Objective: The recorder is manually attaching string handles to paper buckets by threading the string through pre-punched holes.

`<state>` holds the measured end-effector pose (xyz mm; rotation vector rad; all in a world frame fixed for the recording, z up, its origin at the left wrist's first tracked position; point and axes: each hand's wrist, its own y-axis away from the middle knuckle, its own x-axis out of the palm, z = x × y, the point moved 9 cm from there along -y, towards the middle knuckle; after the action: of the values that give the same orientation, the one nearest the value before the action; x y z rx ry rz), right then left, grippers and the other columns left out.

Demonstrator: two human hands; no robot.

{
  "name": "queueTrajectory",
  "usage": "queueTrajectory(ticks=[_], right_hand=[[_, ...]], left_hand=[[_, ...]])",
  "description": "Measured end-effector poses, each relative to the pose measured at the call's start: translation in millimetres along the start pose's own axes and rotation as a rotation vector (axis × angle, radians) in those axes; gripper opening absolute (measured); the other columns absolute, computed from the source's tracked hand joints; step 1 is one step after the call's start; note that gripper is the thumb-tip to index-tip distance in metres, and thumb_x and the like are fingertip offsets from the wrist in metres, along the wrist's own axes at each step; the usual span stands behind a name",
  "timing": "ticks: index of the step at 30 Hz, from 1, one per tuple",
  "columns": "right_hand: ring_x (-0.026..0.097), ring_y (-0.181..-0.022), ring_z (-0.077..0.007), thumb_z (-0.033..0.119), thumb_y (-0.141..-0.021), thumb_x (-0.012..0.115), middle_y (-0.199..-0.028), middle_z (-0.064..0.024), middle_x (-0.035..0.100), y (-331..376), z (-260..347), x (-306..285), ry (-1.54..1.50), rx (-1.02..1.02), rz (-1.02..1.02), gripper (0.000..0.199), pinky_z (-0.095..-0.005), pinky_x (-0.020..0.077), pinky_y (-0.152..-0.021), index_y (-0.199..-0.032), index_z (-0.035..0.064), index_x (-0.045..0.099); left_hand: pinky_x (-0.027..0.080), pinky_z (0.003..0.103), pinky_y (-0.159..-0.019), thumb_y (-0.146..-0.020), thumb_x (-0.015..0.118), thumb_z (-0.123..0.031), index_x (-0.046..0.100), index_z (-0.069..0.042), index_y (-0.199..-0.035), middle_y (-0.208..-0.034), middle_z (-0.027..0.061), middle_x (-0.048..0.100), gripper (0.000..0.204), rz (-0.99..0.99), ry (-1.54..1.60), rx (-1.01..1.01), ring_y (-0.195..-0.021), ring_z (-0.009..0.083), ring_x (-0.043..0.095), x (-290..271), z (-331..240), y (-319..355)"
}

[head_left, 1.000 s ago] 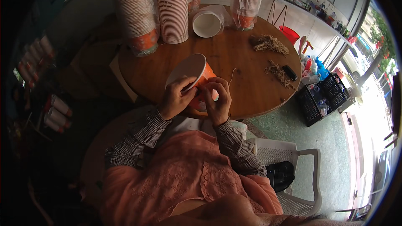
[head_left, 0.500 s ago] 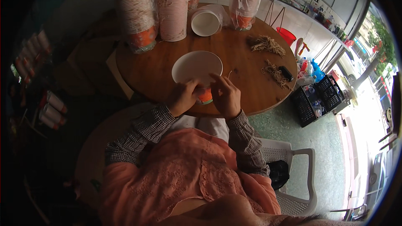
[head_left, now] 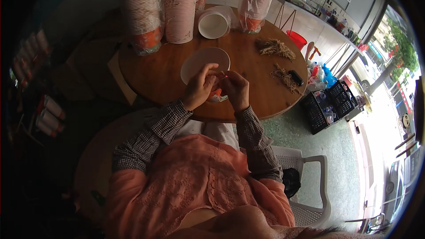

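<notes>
A large white paper tub [head_left: 199,64] with an orange outer wall stands in front of me on the round wooden table [head_left: 248,73], tilted so its pale inside shows. At its near side my left hand [head_left: 200,89] has its fingers bent together, fingertips meeting those of the other hand. My right hand [head_left: 236,89] is closed in a pinch there. Whatever lies between the fingertips is too small to make out. The hands cover much of the tub's near wall.
Tall stacks of paper tubs, one a bare stack [head_left: 180,13], stand at the back. Beside it lies a white tub [head_left: 213,25] in plastic. At right are a bundle of tan strands [head_left: 276,48], a looser tangle [head_left: 285,77] and a black object [head_left: 295,78]. Black crates [head_left: 325,106] stand beyond.
Both hands have come closer together, and their fingertips now meet over the tub's near side. The right hand's fingers have closed into a pinch. The whole view has shifted slightly.
</notes>
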<state>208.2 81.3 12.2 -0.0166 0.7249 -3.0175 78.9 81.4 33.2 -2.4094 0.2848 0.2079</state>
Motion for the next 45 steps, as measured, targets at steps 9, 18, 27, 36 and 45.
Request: queueTrajectory(ticks=[9, 18, 27, 36, 45], right_hand=[[0.060, -0.056, -0.0087, 0.006, -0.089, 0.060, -0.072, -0.0034, 0.064, 0, -11, -12, -0.225, -0.049, -0.149, 0.011, -0.0212, 0.0481, -0.049, -0.097, -0.0020, 0.064], [0.064, -0.067, -0.0125, 0.003, -0.087, 0.058, -0.079, -0.0054, 0.064, 8, -17, 8, -0.279, 0.076, 0.108, 0.025, -0.0233, 0.0506, -0.059, -0.111, 0.0016, 0.052], [0.065, -0.070, -0.0220, 0.006, -0.083, 0.061, -0.081, -0.0114, 0.062, 25, 30, -39, 0.666, -0.146, 0.012, 0.013, -0.0299, 0.0502, -0.059, -0.096, 0.0038, 0.060], [0.062, -0.071, -0.0262, 0.007, -0.081, 0.063, -0.082, -0.0067, 0.058, 16, 89, -5, 0.904, -0.621, 0.045, 0.009, -0.0346, 0.0492, -0.058, -0.089, 0.0106, 0.066], [0.059, -0.085, -0.0146, 0.009, -0.082, 0.068, -0.089, -0.0058, 0.060, 0, 14, -61, 0.264, -0.184, -0.147, 0.014, -0.0261, 0.0466, -0.074, -0.093, 0.0011, 0.065]], left_hand=[[0.051, 0.024, -0.076, -0.088, 0.060, -0.006, 0.062, 0.004, -0.102, -0.091, 0.0088, 0.068, 0.018, 0.219, 0.004, -0.112, -0.084, 0.0115, 0.063, 11, 2, -17], [0.051, 0.028, -0.062, -0.087, 0.064, -0.019, 0.063, 0.002, -0.085, -0.077, 0.0109, 0.068, 0.021, 0.209, -0.277, -0.044, -0.066, 0.0139, 0.064, -6, 17, -15], [0.048, 0.021, -0.053, -0.090, 0.059, -0.012, 0.060, 0.001, -0.088, -0.073, 0.0029, 0.063, 0.013, 0.159, 0.186, -0.243, -0.058, 0.0060, 0.058, 6, 39, -22], [0.046, 0.019, -0.053, -0.089, 0.061, -0.012, 0.065, 0.002, -0.088, -0.070, 0.0008, 0.061, 0.014, 0.286, 0.223, -0.285, -0.058, 0.0042, 0.054, 25, 35, -20], [0.044, 0.019, -0.058, -0.088, 0.063, -0.012, 0.066, 0.003, -0.086, -0.070, 0.0020, 0.062, 0.015, 0.382, 0.291, -0.413, -0.060, 0.0058, 0.054, 33, 23, -19]])
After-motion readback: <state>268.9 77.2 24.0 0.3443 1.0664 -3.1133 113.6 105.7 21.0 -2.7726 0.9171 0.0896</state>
